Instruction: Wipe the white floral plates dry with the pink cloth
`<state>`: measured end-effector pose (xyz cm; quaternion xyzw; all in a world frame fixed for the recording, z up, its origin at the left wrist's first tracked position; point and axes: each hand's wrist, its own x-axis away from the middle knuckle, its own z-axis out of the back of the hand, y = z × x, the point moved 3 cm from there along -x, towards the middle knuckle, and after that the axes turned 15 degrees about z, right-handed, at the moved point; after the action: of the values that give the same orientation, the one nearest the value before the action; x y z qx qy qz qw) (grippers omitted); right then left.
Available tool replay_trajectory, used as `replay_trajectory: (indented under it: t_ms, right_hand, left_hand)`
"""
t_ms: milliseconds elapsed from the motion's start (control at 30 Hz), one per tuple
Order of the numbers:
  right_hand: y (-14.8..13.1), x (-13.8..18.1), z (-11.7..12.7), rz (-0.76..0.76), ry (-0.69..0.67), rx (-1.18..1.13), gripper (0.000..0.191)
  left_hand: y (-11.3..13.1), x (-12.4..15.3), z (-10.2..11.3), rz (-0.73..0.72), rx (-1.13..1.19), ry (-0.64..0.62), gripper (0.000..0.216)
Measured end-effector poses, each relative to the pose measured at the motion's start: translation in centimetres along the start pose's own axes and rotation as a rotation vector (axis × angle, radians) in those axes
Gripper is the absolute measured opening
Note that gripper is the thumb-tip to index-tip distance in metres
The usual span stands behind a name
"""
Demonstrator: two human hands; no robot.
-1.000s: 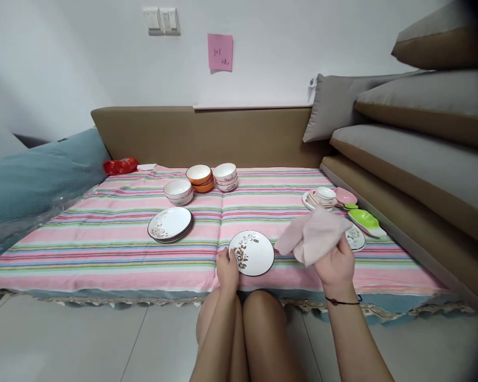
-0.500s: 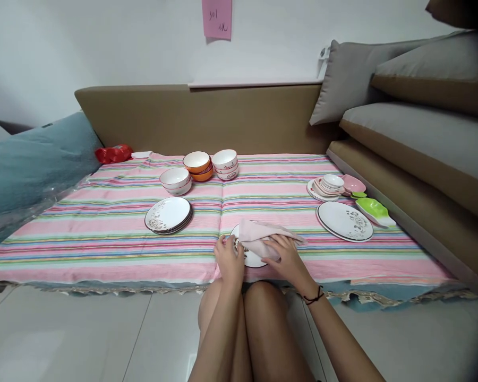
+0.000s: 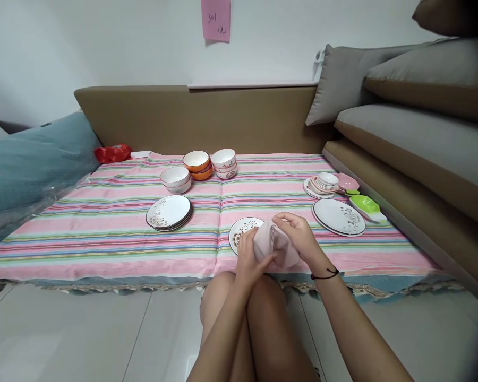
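A white plate with a brown flower pattern (image 3: 241, 231) lies on the striped cloth (image 3: 103, 239) near its front edge. Over the plate's right half I hold a bunched pink cloth (image 3: 274, 245) with both hands. My left hand (image 3: 250, 258) grips the cloth's lower left side, fingers curled into it. On top and to the right, my right hand (image 3: 299, 235) is closed on the same cloth; a dark cord circles that wrist. My knees are just below the hands.
A stack of white plates (image 3: 169, 212) lies to the left, with white and orange bowls (image 3: 199, 164) behind. At right are a large plate (image 3: 338, 216), small stacked dishes (image 3: 322, 184), a green dish (image 3: 366, 207). Sofa cushions (image 3: 418, 138) rise on the right.
The pink cloth came from the right down onto the plate. My left hand left the plate's rim and took hold of the cloth; both hands now bunch it over the plate's right side.
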<state>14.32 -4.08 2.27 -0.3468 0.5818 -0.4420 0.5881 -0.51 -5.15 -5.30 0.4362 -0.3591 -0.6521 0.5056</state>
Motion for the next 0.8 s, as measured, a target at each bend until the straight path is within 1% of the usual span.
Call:
replay_trajectory:
  t_ms: [67, 100, 133, 167, 200, 233, 267, 300, 333, 367, 400, 433, 467, 533, 600, 700, 733, 800]
  right_hand:
    - [-1.0, -0.3, 0.2, -0.05, 0.025, -0.113, 0.032]
    - [-1.5, -0.3, 0.6, -0.064, 0.048, -0.133, 0.033]
    - [-2.0, -0.2, 1.2, -0.075, 0.057, -0.129, 0.034]
    - [-2.6, -0.1, 1.8, -0.083, 0.038, -0.106, 0.035]
    - [-3.1, 0.0, 2.5, -0.094, -0.021, -0.07, 0.038]
    - [-3.6, 0.2, 3.0, -0.117, -0.142, -0.033, 0.045]
    - [-4.1, 0.4, 3.5, -0.132, -0.285, 0.008, 0.053]
    - [-4.6, 0.5, 3.9, -0.131, -0.415, 0.055, 0.057]
    - [-5.1, 0.6, 4.4, -0.103, -0.502, 0.11, 0.055]
    - [-5.5, 0.7, 4.8, -0.069, -0.563, 0.156, 0.049]
    - [-6.0, 0.6, 5.2, -0.033, -0.592, 0.196, 0.039]
    - [-6.3, 0.6, 5.5, -0.002, -0.596, 0.231, 0.03]
    - [-6.7, 0.5, 5.8, 0.018, -0.586, 0.26, 0.025]
    - [-7.2, 0.3, 6.2, 0.027, -0.55, 0.303, 0.029]
    - [-7.6, 0.2, 6.4, 0.044, -0.5, 0.328, 0.031]
    - [-8.1, -0.1, 6.6, 0.093, -0.422, 0.32, 0.026]
    - [-8.1, -0.3, 6.7, 0.109, -0.394, 0.316, 0.023]
    - [-7.9, -0.7, 6.7, 0.139, -0.34, 0.316, 0.015]
  left_hand:
    - [0.4, -0.2, 0.3, 0.083, 0.1, 0.02, 0.028]
    - [0.7, -0.4, 0.7, 0.144, 0.181, 0.02, 0.02]
    - [1.0, -0.6, 1.3, 0.209, 0.282, 0.006, 0.019]
    - [1.3, -0.9, 2.0, 0.274, 0.399, -0.017, 0.025]
    - [1.8, -1.1, 2.8, 0.33, 0.518, -0.053, 0.033]
    - [2.4, -1.3, 3.6, 0.365, 0.612, -0.096, 0.04]
    - [3.1, -1.5, 4.6, 0.379, 0.662, -0.139, 0.042]
    - [3.8, -1.6, 5.6, 0.391, 0.669, -0.185, 0.039]
    - [4.5, -1.7, 6.5, 0.394, 0.636, -0.233, 0.033]
    - [5.2, -1.8, 7.3, 0.394, 0.575, -0.277, 0.027]
    - [5.8, -1.8, 8.1, 0.403, 0.503, -0.311, 0.023]
    - [6.3, -1.9, 8.8, 0.414, 0.437, -0.341, 0.023]
    - [6.8, -1.9, 9.4, 0.426, 0.373, -0.358, 0.026]
    - [7.7, -2.1, 10.4, 0.435, 0.266, -0.365, 0.034]
    - [8.8, -2.3, 11.1, 0.396, 0.183, -0.385, 0.039]
    - [10.4, -2.6, 11.6, 0.281, 0.072, -0.476, 0.028]
    - [10.8, -2.8, 11.7, 0.243, 0.031, -0.483, 0.024]
    - [11.3, -3.4, 11.8, 0.184, -0.048, -0.429, 0.019]
